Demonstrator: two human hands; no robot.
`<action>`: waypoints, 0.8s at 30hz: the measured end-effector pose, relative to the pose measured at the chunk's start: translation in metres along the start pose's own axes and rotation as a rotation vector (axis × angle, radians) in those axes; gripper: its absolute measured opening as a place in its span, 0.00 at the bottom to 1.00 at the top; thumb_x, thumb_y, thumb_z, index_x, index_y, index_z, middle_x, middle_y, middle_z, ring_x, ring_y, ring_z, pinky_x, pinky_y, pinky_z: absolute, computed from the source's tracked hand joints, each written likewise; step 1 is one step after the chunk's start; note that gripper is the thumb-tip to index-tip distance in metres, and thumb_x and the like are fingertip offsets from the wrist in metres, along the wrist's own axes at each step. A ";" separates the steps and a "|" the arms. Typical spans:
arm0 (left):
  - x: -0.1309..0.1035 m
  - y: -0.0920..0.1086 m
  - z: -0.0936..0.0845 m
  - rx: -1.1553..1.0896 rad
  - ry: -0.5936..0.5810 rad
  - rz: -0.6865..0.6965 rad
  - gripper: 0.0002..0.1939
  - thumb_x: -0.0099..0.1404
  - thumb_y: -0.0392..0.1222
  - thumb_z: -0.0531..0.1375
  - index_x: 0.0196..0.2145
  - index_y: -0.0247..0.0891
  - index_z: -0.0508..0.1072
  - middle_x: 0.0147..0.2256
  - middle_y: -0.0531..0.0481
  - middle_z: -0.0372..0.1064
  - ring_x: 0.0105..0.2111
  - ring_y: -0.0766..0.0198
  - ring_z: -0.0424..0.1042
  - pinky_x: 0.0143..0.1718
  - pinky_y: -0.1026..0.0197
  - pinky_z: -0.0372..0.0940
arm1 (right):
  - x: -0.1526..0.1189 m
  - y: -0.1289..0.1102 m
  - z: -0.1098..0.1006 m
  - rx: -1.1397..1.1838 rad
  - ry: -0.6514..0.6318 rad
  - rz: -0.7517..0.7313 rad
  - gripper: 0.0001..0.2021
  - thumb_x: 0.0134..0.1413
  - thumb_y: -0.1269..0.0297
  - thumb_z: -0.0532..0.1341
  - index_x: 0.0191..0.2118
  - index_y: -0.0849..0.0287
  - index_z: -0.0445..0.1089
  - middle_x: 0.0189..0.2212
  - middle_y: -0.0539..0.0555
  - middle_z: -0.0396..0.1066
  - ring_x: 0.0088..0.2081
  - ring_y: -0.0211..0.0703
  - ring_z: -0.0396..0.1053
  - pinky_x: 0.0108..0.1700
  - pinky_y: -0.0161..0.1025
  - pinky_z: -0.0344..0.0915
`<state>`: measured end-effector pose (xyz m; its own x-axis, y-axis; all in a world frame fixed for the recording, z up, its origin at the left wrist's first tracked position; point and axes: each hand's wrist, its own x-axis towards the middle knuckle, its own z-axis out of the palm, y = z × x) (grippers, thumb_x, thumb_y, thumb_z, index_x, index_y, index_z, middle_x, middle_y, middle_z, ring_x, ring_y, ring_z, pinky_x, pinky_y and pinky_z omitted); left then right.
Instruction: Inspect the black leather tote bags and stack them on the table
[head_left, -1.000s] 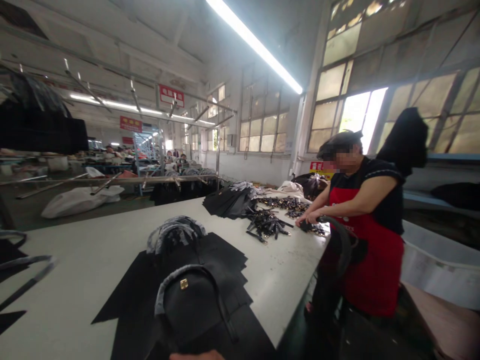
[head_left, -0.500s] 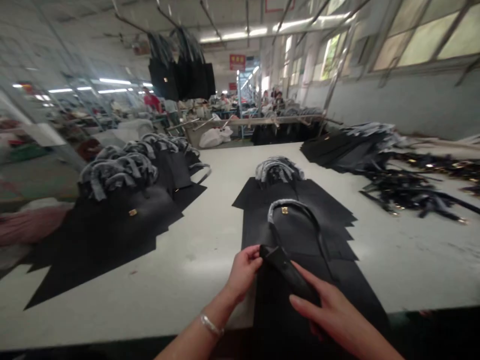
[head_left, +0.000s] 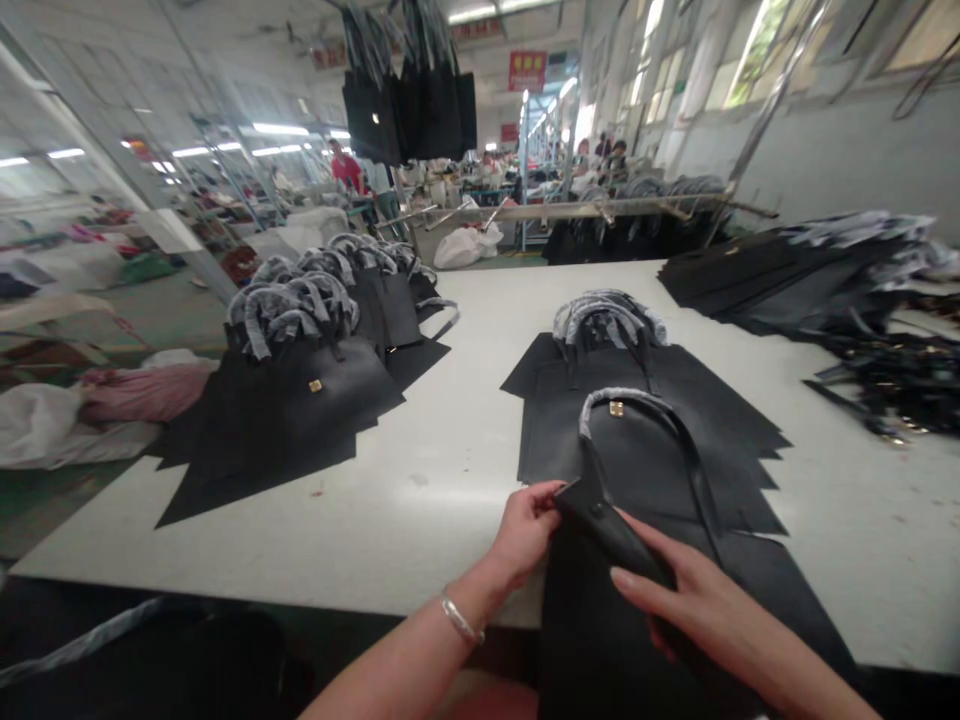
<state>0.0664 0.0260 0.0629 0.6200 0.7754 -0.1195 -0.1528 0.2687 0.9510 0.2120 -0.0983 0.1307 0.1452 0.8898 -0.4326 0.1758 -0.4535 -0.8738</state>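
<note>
1 flat black leather-look bag [head_left: 592, 640] right at the hands, spanning betw. them, reaching past the near edge of the smooth white counter [head_left: 420, 520]. Gripped top edge slants from far-L to near-R: R hand [head_left: 694, 590] clasps it nearer the wearer, L hand [head_left: 529, 530] pinches its far-L corner. Both touching, so neither's closer.

Just beyond bag: 1 arched handle, part-wrapped in whitish film [head_left: 585, 420]. Past that: 1 stack of black bags w/ filmed handles [head_left: 652, 460], 1 square gold clasp [head_left: 616, 408].

L of bag: 1 black bag pile, handles filmed [head_left: 277, 410]. R, farther: 1 heap of thin black straps w/ gold-coloured fittings [head_left: 900, 375]; behind it, 1 slumped black bag pile [head_left: 757, 270]. Far off, high up: hanging black bags [head_left: 435, 110]. Overlapped, so no. of bags unclear.
</note>
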 end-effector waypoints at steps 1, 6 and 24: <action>0.000 -0.001 -0.001 0.007 -0.007 0.010 0.19 0.51 0.32 0.61 0.43 0.34 0.77 0.35 0.47 0.75 0.36 0.62 0.71 0.40 0.62 0.63 | 0.000 -0.001 0.002 0.006 0.010 -0.006 0.40 0.52 0.52 0.63 0.68 0.58 0.49 0.16 0.44 0.68 0.18 0.41 0.68 0.19 0.34 0.63; 0.007 0.000 -0.015 -0.082 0.129 0.047 0.20 0.53 0.36 0.63 0.46 0.33 0.75 0.37 0.46 0.75 0.36 0.62 0.72 0.41 0.60 0.65 | -0.002 -0.004 -0.015 -0.007 0.266 -0.076 0.38 0.53 0.50 0.62 0.67 0.57 0.50 0.14 0.43 0.67 0.18 0.42 0.68 0.21 0.36 0.65; 0.019 -0.006 0.017 1.034 -0.046 0.576 0.16 0.65 0.33 0.54 0.50 0.40 0.68 0.55 0.44 0.61 0.56 0.57 0.62 0.60 0.51 0.59 | -0.105 0.084 -0.060 0.398 0.578 0.364 0.39 0.46 0.47 0.66 0.63 0.55 0.57 0.24 0.48 0.72 0.19 0.40 0.67 0.18 0.34 0.65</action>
<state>0.0921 0.0295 0.0597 0.6939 0.6039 0.3920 0.2633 -0.7196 0.6425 0.2701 -0.2326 0.1161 0.6290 0.4715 -0.6181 -0.3262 -0.5616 -0.7604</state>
